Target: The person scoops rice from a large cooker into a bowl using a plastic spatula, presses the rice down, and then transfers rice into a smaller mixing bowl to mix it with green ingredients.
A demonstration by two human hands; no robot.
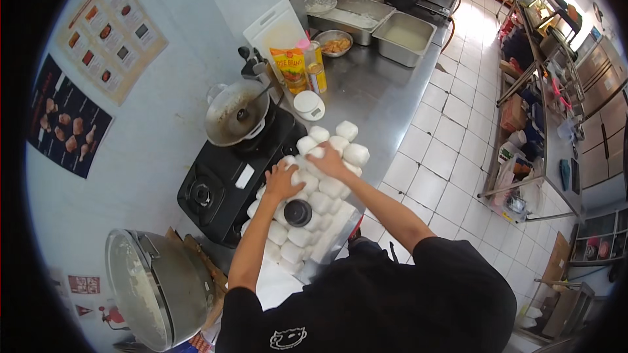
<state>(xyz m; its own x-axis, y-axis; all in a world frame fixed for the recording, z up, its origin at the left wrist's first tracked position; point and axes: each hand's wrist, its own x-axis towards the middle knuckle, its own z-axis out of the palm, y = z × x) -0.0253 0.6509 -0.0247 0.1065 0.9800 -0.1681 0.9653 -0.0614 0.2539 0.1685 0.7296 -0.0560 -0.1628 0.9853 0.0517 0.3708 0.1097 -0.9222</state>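
Note:
Many white wrapped bundles [321, 202], rounded and seemingly of rice in paper, lie piled on the steel counter before me. My left hand [283, 181] rests with spread fingers on bundles at the pile's left side, beside the gas stove. My right hand [327, 159] is on a bundle near the far end of the pile; its fingertips are partly hidden, and whether it grips the bundle cannot be told. A round black cup or mould [298, 213] sits among the bundles, just below my left hand.
A black two-burner gas stove [235, 176] carries a metal pan [235, 113] at left. Beyond the pile stand a white kitchen scale [308, 105], a cooking oil pouch [291, 69] and steel trays [405, 39]. A large rice cooker [189, 279] is at lower left.

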